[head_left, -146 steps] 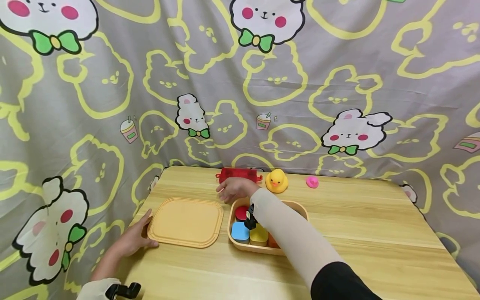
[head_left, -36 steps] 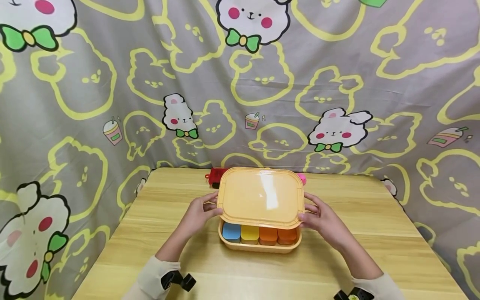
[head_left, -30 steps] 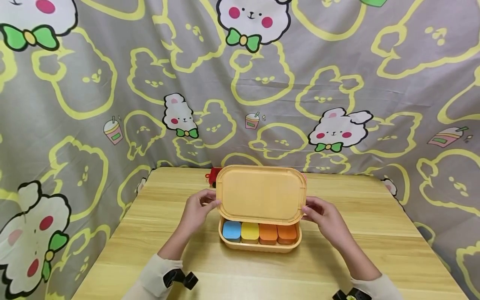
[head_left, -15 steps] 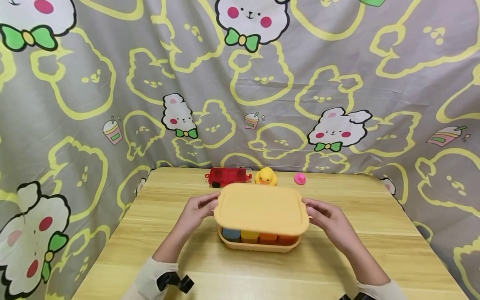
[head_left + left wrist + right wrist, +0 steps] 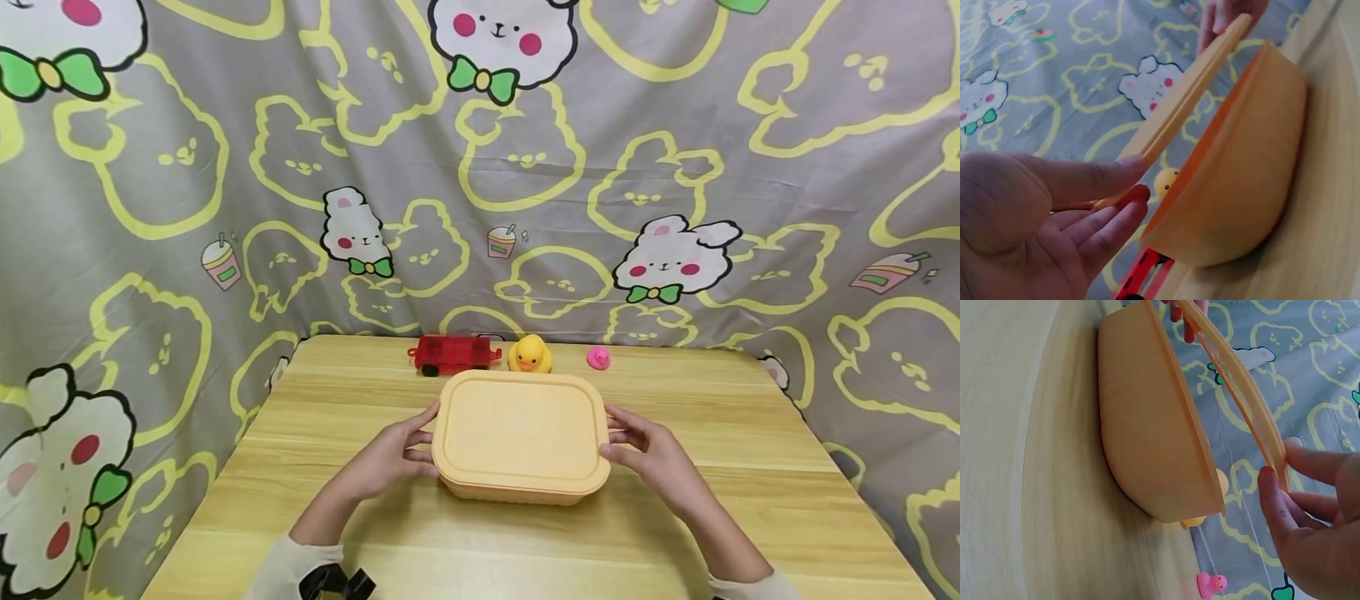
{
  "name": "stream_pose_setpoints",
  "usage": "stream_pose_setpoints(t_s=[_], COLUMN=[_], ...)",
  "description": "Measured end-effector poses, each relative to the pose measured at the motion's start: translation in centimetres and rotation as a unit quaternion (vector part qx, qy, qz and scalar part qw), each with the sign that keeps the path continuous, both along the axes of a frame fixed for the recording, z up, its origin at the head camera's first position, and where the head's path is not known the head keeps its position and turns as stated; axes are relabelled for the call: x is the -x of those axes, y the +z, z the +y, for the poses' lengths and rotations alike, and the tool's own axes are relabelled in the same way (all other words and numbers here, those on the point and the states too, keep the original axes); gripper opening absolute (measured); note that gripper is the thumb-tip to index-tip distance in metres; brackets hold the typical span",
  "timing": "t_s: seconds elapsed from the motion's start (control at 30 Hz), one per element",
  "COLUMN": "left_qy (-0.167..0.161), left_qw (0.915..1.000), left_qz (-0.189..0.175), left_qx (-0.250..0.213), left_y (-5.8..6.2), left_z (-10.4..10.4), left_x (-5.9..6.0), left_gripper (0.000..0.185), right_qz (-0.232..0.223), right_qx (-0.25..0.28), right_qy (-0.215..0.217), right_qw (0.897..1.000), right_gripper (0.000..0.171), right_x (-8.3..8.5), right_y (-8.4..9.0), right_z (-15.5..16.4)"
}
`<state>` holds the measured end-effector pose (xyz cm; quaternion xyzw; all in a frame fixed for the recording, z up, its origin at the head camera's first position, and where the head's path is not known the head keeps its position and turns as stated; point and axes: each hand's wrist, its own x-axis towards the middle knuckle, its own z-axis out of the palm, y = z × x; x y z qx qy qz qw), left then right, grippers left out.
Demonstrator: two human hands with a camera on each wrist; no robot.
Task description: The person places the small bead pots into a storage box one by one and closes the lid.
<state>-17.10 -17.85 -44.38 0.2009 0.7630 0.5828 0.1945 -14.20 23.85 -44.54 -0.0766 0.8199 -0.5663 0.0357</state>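
A pale orange lid (image 5: pixel 522 429) lies over the matching box (image 5: pixel 517 495) in the head view, hiding what is inside. Both wrist views show a gap between the lid (image 5: pixel 1169 115) and the rim of the box (image 5: pixel 1244 162). My left hand (image 5: pixel 386 458) pinches the lid's left end, thumb on top and fingers below in the left wrist view. At the right end, my right hand (image 5: pixel 654 457) pinches the lid (image 5: pixel 1252 394) between thumb and fingers. The box (image 5: pixel 1147 419) rests on the table.
Behind the box, a red toy wagon (image 5: pixel 453 354) with black wheels stands beside a yellow rubber duck (image 5: pixel 530 355). A small pink duck (image 5: pixel 598 358) sits farther right. A patterned curtain (image 5: pixel 555 233) hangs along the back edge of the wooden table (image 5: pixel 750 467).
The lid was lying on the table's left side, then was held tilted above the box. Both hands have lowered it, and the coloured blocks inside are now covered.
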Motion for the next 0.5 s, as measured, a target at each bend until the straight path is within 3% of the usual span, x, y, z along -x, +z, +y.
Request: stream_pose_setpoints(t_s=[0.13,0.3,0.5], left_qy=[0.025,0.057,0.056], left_qw=[0.9951,0.9759,0.9653], left_qz=[0.076,0.165,0.189], left_qx=[0.058,0.131,0.171], left_y=[-0.3,-1.0,-1.7], left_z=[0.0,-0.2,-0.2], left_x=[-0.4,-0.5,-0.3], left_gripper=[0.097,0.097,0.094], right_qz=[0.002,0.017,0.05], right_qx=[-0.019,-0.05,-0.108], right_qy=[0.045,0.088,0.096], right_qw=[0.999,0.995,0.988], right_gripper=[0.094,0.111,0.109], right_x=[-0.1,-0.3,-0.2], right_y=[-0.2,-0.4,-1.0], right_z=[0.0,0.1,0.2])
